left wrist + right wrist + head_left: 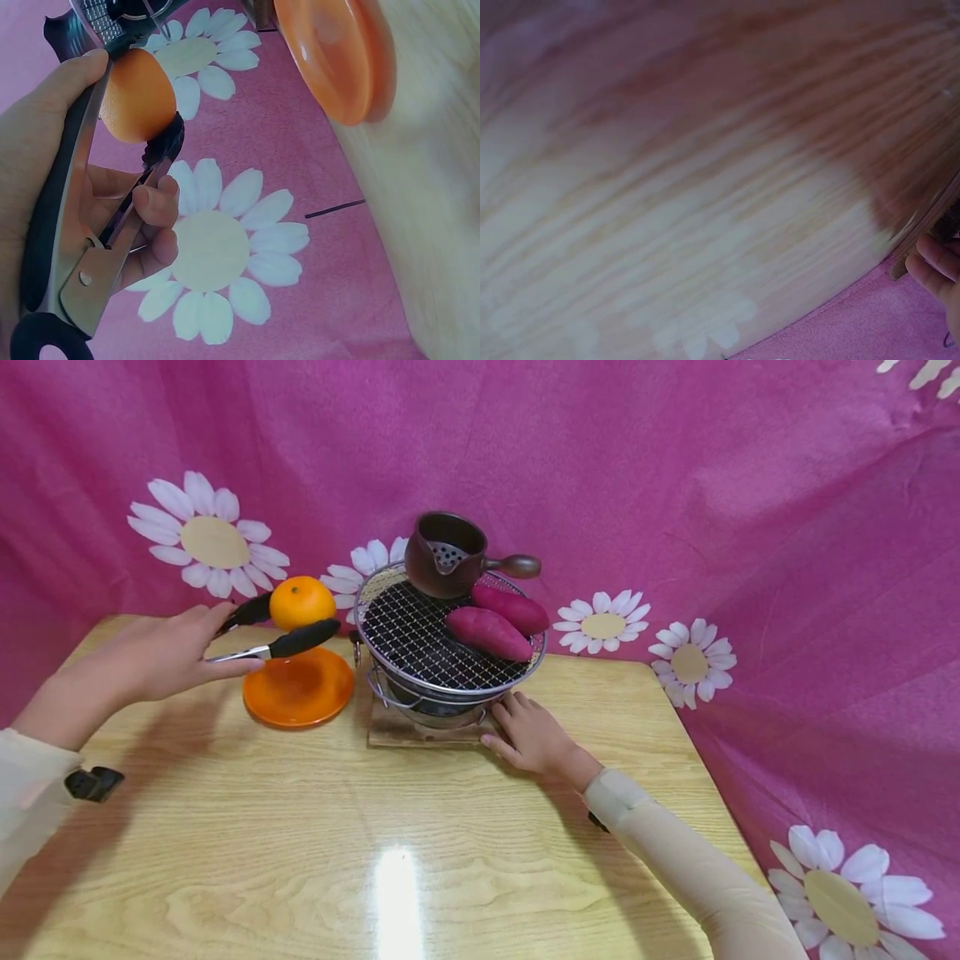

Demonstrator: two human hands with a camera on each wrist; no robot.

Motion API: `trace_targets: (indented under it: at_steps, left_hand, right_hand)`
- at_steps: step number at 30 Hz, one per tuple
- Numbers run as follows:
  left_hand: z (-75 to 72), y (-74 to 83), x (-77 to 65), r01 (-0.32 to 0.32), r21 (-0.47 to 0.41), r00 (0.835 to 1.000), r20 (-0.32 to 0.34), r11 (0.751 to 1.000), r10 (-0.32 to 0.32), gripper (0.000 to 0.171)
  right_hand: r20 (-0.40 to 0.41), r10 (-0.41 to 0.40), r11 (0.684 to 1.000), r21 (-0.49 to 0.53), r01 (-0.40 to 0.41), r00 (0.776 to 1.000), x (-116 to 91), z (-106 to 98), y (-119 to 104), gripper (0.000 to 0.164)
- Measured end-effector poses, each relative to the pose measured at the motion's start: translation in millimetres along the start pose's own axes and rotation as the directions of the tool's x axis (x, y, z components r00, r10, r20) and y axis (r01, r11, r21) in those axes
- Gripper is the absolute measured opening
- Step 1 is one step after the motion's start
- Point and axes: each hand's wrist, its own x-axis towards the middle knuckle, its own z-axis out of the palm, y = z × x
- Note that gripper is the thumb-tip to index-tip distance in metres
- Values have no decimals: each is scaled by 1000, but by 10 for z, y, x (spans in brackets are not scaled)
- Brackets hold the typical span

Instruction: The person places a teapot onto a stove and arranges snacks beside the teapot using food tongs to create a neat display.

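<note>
My left hand [153, 652] grips a pair of tongs [64, 217] with metal arms and black tips. Between the tips an orange [302, 602] is pinched, held up above an orange plate [298, 693] on the table. In the left wrist view the thumb lies along one tong arm and the fingers curl round the other. My right hand [531, 732] rests at the right front corner of the wooden board [420, 731] under a small round grill [420, 635], its fingertips close below the grill's rim.
On the grill's wire mesh lie two purple sweet potatoes [491, 633] [512, 608]. Behind them stands a dark brown side-handled pot [442, 572]. The wooden table [300, 843] ends at a pink cloth [600, 460] printed with white daisies.
</note>
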Motion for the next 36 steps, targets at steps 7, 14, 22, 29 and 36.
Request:
trace_targets:
  at_steps: [7,14,22,29,36]
  left_hand:
    - [-41,7,-37,14,18,1000,-13,1000,-14,100]
    - [-65,6,-60,-4,-9,997,-80,1000,3,93]
    - [-120,18,-64,-22,2,994,-104,1000,22,97]
    - [-177,43,-74,-26,16,991,-134,1000,28,96]
    - [-230,78,-66,-37,17,983,-178,999,39,88]
  right_hand:
    - [2,-1,1000,0,1,1000,-12,-6,-23,75]
    - [-2,1,1000,3,-1,1000,-16,-10,-28,74]
    - [5,11,1000,-4,-11,1000,-13,-1,-20,82]
    - [7,11,1000,-6,-11,1000,-7,8,-12,83]
    - [-4,7,1000,-6,-7,1000,-1,19,-5,84]
